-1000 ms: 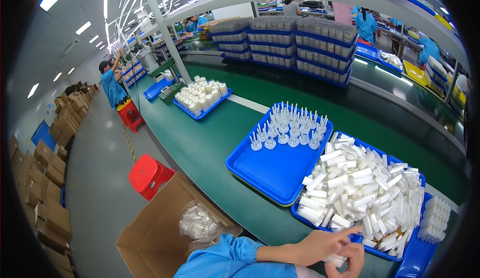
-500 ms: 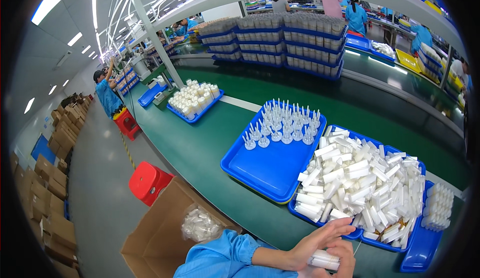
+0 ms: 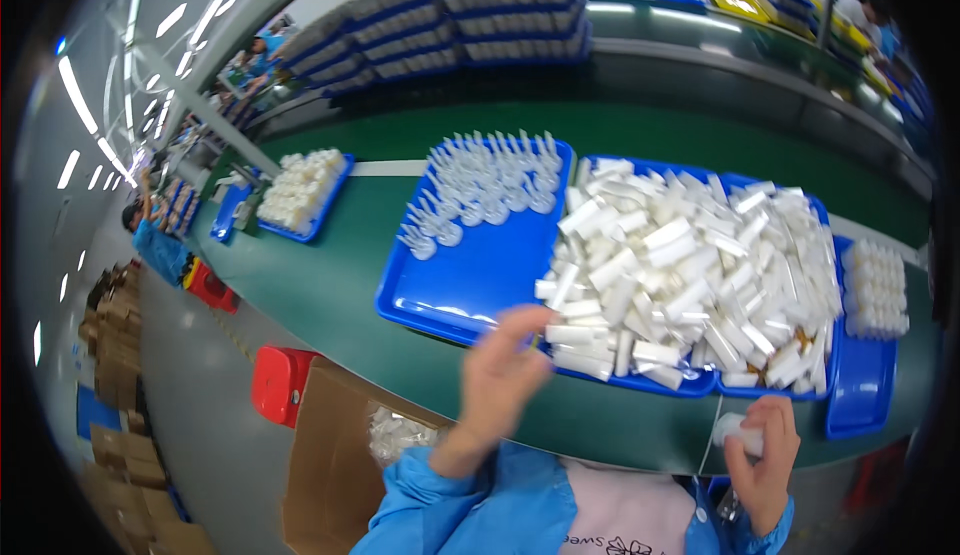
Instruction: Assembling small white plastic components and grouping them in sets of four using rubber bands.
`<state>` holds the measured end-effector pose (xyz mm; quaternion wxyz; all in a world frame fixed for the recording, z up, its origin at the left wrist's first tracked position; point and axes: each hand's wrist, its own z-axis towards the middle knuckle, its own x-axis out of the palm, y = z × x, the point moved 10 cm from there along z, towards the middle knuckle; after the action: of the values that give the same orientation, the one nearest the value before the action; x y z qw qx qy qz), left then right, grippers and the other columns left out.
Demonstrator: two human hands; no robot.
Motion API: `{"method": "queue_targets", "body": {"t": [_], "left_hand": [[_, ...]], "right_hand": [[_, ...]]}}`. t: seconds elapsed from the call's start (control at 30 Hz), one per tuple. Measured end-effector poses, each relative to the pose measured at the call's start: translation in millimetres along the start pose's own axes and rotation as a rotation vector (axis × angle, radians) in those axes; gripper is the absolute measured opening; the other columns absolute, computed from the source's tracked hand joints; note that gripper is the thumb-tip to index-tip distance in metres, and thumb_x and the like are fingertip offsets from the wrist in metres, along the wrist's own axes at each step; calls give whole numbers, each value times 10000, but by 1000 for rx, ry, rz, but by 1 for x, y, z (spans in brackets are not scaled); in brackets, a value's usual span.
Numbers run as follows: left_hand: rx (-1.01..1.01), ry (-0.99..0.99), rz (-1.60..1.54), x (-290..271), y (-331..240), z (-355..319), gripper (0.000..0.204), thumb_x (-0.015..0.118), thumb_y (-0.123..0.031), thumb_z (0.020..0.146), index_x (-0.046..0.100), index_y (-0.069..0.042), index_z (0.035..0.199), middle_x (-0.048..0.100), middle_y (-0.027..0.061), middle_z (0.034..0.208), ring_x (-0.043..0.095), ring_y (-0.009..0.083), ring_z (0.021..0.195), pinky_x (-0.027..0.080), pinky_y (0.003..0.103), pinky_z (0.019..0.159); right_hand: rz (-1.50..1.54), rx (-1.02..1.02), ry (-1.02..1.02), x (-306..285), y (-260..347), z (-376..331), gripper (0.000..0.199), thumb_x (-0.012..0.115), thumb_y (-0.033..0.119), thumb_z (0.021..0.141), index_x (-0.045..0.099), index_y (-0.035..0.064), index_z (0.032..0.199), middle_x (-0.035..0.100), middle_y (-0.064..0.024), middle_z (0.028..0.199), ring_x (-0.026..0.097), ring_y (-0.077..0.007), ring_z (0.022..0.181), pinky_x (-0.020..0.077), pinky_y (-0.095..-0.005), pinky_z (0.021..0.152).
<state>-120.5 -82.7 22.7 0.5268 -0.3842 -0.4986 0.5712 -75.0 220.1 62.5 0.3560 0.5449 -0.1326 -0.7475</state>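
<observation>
My left hand (image 3: 500,370), blurred by motion, hovers by the front left corner of a heap of white wrapped tubes (image 3: 665,265). Its fingers look apart, and nothing shows in them. Over the bench's front edge, my right hand (image 3: 768,460) closes on a short whitish cylinder (image 3: 738,435). The heap fills two blue trays (image 3: 690,383) side by side. Left of it, a blue tray (image 3: 440,300) holds rows of clear, spike-topped pieces (image 3: 495,180) in its far part; its near part is bare.
A block of white cylinders (image 3: 877,290) stands at a blue tray (image 3: 860,390) on the right. White jars fill another tray (image 3: 305,195) at the far left. Below the bench are an open carton (image 3: 335,455) and a red stool (image 3: 280,385). Stacked trays (image 3: 460,25) stand behind.
My hands have come apart: the left has moved left and up toward the heap, the right has moved right with the cylinder. The head view has shifted, moving the trays leftward and up.
</observation>
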Motion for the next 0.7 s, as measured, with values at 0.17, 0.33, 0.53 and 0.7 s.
{"method": "queue_targets", "body": {"t": [0.17,0.33,0.53,0.7], "left_hand": [[20,-356,152,-124,20,47,176,544,-119,923,613,8,1024,625,50,868,574,113,788,460,247,747],[87,-204,635,-140,25,93,147,629,-115,858,653,-24,971,645,68,844,585,139,756,463,270,711],[339,-192,1376,-176,41,114,349,727,-87,720,595,-31,1038,596,135,1030,579,310,955,454,370,839],[355,-172,1497,-176,36,121,156,587,-111,849,565,-35,984,542,156,953,551,347,865,442,395,751]], "right_hand": [[-297,240,92,15,-56,-37,209,653,66,703,510,52,856,529,-133,920,561,-331,686,417,-421,545],[-375,233,77,20,-60,-45,224,649,70,684,503,67,854,509,-109,866,572,-327,701,430,-431,552],[-428,218,108,22,-69,-42,204,645,127,704,497,92,840,514,-99,862,584,-299,644,448,-436,505],[25,271,3,-31,-101,-51,267,684,194,744,526,82,927,558,-97,875,601,-243,740,476,-329,615]]}}
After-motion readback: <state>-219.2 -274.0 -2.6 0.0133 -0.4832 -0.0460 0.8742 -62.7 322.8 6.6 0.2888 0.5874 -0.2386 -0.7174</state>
